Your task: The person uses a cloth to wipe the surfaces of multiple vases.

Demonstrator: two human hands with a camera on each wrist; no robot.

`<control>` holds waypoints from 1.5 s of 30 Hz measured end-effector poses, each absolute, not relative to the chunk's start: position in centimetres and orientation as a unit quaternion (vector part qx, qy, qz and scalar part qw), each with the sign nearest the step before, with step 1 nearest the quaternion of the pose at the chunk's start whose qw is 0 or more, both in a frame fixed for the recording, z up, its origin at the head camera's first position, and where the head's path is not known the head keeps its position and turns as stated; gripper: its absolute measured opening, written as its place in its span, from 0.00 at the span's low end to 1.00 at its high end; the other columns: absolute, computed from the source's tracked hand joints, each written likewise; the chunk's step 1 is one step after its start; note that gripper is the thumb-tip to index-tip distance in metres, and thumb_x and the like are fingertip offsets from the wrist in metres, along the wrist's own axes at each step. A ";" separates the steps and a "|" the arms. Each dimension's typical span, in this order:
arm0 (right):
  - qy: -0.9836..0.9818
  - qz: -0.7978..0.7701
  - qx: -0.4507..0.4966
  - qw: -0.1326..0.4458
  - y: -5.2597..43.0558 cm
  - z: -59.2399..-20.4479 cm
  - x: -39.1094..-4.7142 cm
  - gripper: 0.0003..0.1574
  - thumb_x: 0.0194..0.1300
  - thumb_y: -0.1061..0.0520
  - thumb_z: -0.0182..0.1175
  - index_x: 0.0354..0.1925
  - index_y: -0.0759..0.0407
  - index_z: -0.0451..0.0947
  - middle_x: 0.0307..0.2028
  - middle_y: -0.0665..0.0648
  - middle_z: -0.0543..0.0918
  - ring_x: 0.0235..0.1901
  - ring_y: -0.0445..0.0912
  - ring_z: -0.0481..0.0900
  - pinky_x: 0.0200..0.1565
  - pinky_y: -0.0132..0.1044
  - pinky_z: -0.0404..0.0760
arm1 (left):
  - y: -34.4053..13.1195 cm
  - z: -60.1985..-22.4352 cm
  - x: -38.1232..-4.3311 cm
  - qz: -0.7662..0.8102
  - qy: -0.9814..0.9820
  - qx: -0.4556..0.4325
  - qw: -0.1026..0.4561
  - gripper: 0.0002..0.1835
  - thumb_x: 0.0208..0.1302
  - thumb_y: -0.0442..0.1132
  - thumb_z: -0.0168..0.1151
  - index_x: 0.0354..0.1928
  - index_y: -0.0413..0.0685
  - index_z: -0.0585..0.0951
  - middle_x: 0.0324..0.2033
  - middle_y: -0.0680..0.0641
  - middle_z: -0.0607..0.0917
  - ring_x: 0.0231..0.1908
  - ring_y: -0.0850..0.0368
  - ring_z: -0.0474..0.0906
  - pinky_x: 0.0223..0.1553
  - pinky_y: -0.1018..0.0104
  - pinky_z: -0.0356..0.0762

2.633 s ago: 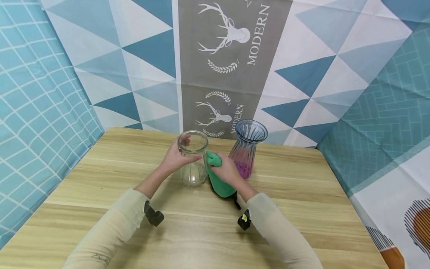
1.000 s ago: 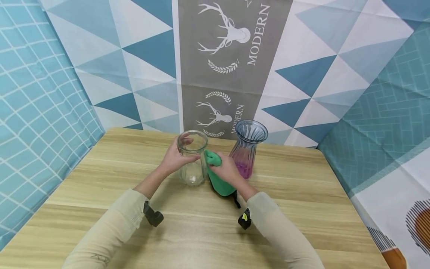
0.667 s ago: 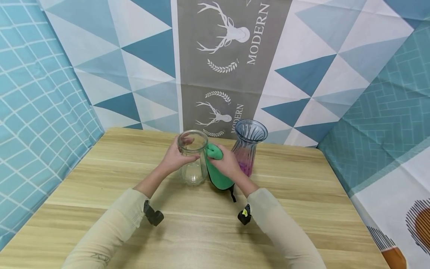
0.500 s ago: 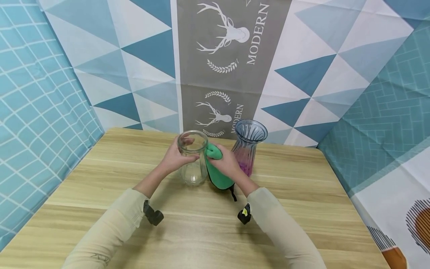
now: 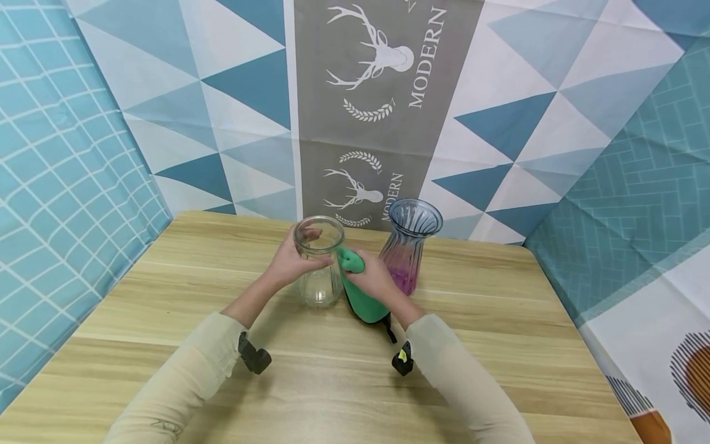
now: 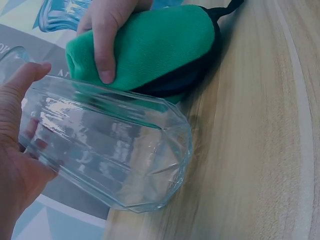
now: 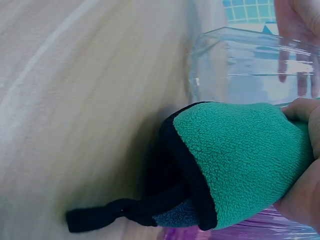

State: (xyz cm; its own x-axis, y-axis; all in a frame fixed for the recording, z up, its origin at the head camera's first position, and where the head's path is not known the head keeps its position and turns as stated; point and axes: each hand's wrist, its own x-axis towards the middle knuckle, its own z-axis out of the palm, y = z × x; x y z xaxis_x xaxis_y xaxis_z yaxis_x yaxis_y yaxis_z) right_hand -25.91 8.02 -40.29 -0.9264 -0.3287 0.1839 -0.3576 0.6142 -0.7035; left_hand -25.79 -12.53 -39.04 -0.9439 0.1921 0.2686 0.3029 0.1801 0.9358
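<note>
In the head view a clear glass jar (image 5: 320, 291) stands upright on the table, its wide mouth uncovered. My left hand (image 5: 292, 259) grips it near the top from the left, thumb on the near side. A green cleaning cloth (image 5: 363, 301) with black edging is bunched in my right hand (image 5: 376, 277), against the jar's right side. The left wrist view shows the cloth (image 6: 160, 42) lying along the glass jar (image 6: 115, 150), my right thumb pressed on it. A black loop (image 7: 97, 216) trails from the cloth in the right wrist view.
A ribbed glass vase (image 5: 410, 246), blue at the flared top and pink at the base, stands just behind and right of my right hand. The wooden table (image 5: 333, 394) ends at a patterned cloth wall (image 5: 252, 154). Small black cameras sit on both wrists.
My right hand, with the cloth, moved up along the jar's side and has come back down toward me. My left hand and the jar stay in place.
</note>
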 end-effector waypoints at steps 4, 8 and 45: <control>-0.909 0.376 0.183 0.011 8.0 -40.7 -25.7 0.32 0.57 0.58 0.64 0.60 0.55 0.71 0.46 0.61 0.82 0.42 0.51 0.79 0.46 0.46 0.78 | -12.4 -39.1 -25.6 -0.618 -0.768 -0.159 0.060 0.50 0.46 0.35 0.75 0.69 0.48 0.55 0.60 0.37 0.70 0.63 0.42 0.65 0.66 0.46 0.61; -0.920 0.351 0.173 0.003 7.9 -41.0 -25.6 0.29 0.58 0.56 0.63 0.59 0.56 0.72 0.42 0.59 0.83 0.38 0.50 0.78 0.43 0.45 0.78 | -12.3 -39.3 -25.6 -0.612 -0.774 -0.149 0.071 0.50 0.45 0.37 0.75 0.69 0.49 0.55 0.61 0.39 0.70 0.63 0.44 0.65 0.67 0.48 0.59; -0.880 0.429 0.190 0.072 7.8 -38.7 -25.6 0.29 0.58 0.56 0.64 0.59 0.53 0.72 0.49 0.57 0.82 0.44 0.51 0.79 0.47 0.46 0.78 | -12.4 -38.1 -24.4 -0.624 -0.763 -0.156 0.066 0.46 0.48 0.29 0.71 0.68 0.38 0.56 0.59 0.32 0.71 0.62 0.38 0.65 0.65 0.44 0.61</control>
State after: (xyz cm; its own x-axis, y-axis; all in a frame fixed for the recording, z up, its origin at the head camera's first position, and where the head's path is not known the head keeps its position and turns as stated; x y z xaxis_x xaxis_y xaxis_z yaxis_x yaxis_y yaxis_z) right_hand -25.58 7.83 -38.73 -0.9177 -0.2724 0.2890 -0.3954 0.5594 -0.7285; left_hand -24.44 -12.37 -38.06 -0.9424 0.1567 0.2956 0.3208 0.1727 0.9313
